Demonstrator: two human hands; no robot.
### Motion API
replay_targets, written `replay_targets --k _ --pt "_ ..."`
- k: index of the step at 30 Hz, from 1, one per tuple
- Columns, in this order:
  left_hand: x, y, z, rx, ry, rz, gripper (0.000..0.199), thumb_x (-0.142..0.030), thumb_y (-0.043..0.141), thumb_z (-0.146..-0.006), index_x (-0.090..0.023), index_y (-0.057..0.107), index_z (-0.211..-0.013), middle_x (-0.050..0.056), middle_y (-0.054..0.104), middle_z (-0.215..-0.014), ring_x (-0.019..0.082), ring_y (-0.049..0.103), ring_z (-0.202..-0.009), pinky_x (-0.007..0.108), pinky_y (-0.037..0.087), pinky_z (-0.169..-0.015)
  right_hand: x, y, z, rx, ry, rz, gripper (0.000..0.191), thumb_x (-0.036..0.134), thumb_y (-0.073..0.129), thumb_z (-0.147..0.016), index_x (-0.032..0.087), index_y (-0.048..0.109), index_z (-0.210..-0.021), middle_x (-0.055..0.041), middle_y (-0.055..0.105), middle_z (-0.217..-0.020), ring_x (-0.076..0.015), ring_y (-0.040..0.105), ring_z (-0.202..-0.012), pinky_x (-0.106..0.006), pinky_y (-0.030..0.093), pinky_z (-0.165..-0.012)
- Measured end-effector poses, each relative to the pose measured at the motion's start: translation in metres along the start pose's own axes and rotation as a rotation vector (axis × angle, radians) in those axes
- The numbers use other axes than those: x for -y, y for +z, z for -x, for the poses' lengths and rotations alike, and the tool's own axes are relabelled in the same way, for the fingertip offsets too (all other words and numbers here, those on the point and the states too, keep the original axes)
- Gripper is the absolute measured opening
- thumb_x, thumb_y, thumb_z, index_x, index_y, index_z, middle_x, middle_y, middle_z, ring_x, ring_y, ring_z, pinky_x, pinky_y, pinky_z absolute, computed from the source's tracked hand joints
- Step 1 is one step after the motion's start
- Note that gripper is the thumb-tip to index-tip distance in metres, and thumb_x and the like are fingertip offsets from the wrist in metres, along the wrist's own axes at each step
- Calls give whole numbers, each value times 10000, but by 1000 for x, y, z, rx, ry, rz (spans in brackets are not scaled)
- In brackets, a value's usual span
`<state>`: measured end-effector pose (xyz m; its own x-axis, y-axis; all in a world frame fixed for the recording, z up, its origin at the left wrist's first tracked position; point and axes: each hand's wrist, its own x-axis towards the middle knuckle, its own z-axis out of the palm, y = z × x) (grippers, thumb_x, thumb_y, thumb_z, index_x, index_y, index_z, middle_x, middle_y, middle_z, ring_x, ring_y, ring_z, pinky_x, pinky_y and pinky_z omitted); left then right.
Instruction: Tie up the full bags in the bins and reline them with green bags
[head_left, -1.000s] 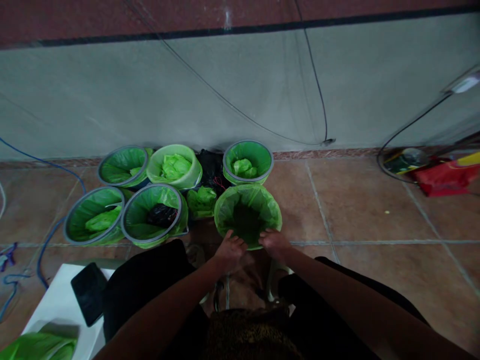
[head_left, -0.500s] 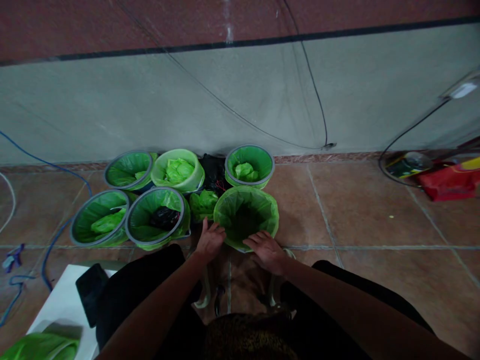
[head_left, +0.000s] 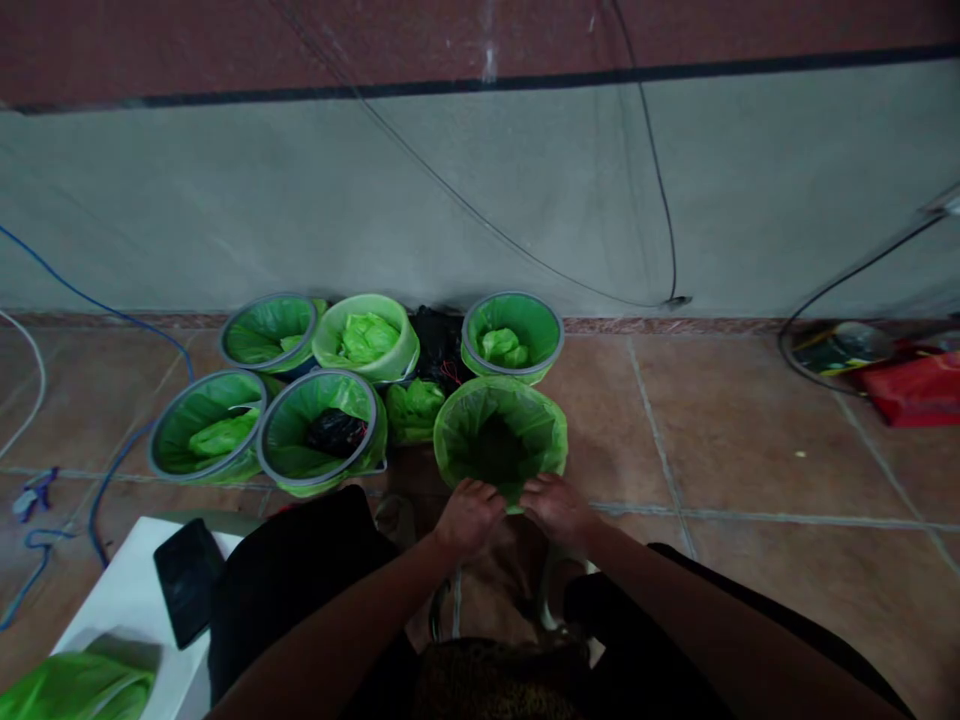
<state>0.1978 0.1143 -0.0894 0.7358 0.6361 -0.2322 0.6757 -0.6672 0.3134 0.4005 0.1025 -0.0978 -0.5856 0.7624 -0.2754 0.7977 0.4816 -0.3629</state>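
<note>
Directly ahead of my knees stands a bin lined with a green plastic bag (head_left: 501, 410), the bag folded over its rim and its inside dark. My left hand (head_left: 472, 517) is closed on the near edge of the bag, left of centre. Close beside it, my right hand (head_left: 559, 508) grips the same edge with fingers curled over the rim. Behind stands another lined bin with a grey rim (head_left: 514, 340), a crumpled green bag inside. A crumpled green bag (head_left: 415, 410) and a black bag (head_left: 439, 345) lie to the left.
Several more lined bins (head_left: 319, 425) cluster at the left by the wall (head_left: 450, 220). A phone (head_left: 189, 580) and green bags (head_left: 79, 687) lie on a white surface (head_left: 142, 580). Blue cable (head_left: 124, 460) crosses the left floor; a red bag (head_left: 915, 385) lies far right.
My left hand has moved right from the bin's left side to its near edge. My right hand has shifted slightly right and now grips the rim. The view has shifted a little left.
</note>
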Motion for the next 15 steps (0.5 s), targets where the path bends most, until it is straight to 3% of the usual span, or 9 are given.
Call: replay_targets --k 8,15 --pt "12 18 -6 88 36 -32 160 -232 524 -937 -153 659 -903 73 623 -870 212 568 -899 341 447 -814 -12 14 -6 61 43 27 234 190 475 -931 170 690 -841 -90 644 -875 -213 534 -902 -326 390 -836" --pt "10 9 -10 154 24 -22 150 -180 517 -917 -139 656 -960 90 632 -924 226 574 -924 347 454 -804 -17 20 -11 97 24 61 228 162 479 -919 166 696 -850 -81 659 -881 -200 555 -846 -331 406 -855"
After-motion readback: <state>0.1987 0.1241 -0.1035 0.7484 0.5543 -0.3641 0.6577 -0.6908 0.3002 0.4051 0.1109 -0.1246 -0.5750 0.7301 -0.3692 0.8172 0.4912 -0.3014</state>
